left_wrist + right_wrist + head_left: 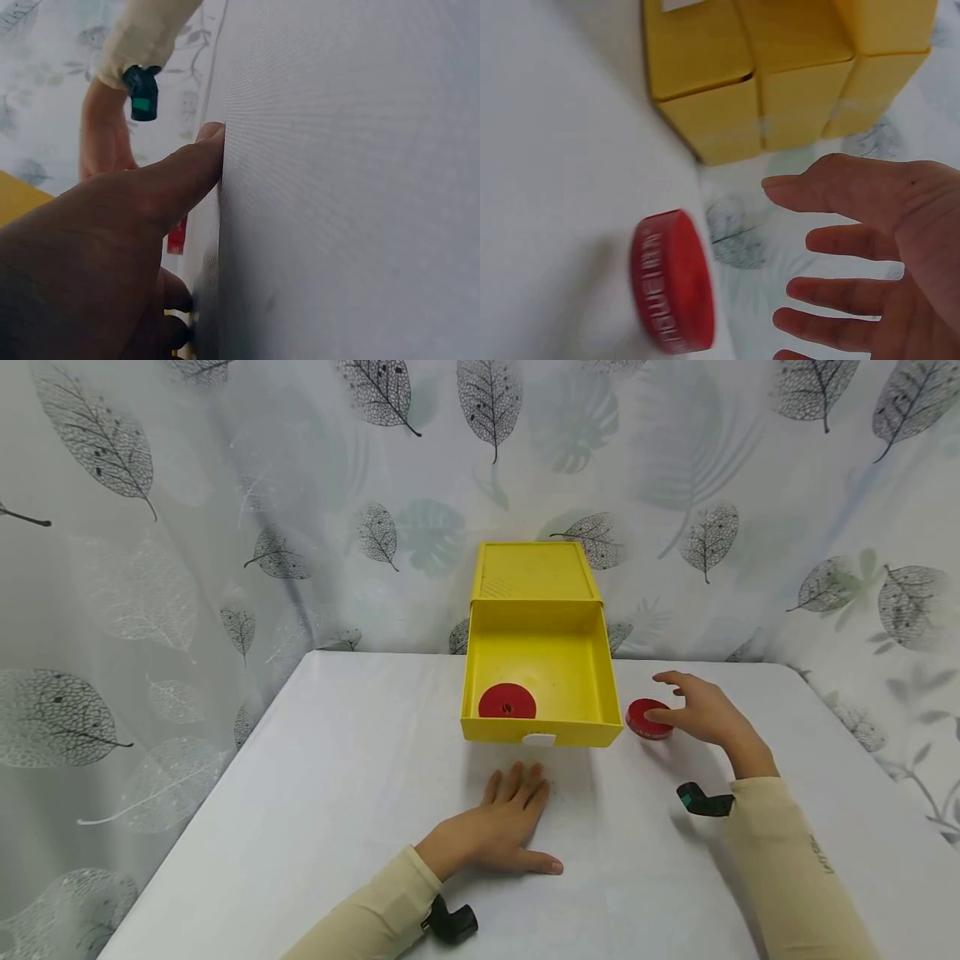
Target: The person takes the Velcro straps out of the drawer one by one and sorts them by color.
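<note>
Here the red roll (649, 720) is lying on the white counter (360, 735), with the right grip (701, 714) hovering beside it, thumb and fingers apart; the yellow box (577, 733) is holding a red disc (507, 700); the left grip (501, 828) is resting flat, fingers spread.

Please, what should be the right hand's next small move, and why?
I would probably lower the right hand slightly and curl its fingers around the red disc on the white table, because the right wrist view shows the fingers spread and clear of it.
</note>
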Demonstrator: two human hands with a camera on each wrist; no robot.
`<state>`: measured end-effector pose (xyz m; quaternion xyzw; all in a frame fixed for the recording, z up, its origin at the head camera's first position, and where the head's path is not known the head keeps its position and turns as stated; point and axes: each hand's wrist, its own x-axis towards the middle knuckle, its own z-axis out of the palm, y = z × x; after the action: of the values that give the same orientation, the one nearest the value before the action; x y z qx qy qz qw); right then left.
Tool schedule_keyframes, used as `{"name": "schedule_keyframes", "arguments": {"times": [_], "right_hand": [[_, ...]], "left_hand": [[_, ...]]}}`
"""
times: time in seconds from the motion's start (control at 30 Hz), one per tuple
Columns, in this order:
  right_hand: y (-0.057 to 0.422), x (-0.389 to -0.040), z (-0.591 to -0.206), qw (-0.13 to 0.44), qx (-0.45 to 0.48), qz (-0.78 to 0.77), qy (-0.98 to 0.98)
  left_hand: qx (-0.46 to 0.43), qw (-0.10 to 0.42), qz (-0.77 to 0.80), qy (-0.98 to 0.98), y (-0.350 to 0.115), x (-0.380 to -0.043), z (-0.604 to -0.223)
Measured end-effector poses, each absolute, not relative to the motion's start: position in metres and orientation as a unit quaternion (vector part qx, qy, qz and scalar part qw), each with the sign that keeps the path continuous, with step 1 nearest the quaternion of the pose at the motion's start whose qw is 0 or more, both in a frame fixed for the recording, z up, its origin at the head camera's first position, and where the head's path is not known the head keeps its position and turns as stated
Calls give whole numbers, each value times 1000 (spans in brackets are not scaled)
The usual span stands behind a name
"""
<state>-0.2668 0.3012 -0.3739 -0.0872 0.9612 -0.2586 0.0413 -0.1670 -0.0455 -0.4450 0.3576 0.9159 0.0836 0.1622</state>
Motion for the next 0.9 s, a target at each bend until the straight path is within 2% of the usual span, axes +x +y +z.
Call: {"name": "schedule_keyframes", "arguments": {"times": [0.47, 0.73, 0.9], "right_hand": [[268, -234, -319, -98, -132, -279, 946], [234, -211, -299, -188, -169, -326, 911], [207, -203, -291, -230, -232, -344, 880]], "left_hand": [[358, 152, 92, 917, -45, -167, -443], [374, 100, 100, 917, -43, -168, -438], [390, 36, 132, 911, -39, -172, -429]]}}
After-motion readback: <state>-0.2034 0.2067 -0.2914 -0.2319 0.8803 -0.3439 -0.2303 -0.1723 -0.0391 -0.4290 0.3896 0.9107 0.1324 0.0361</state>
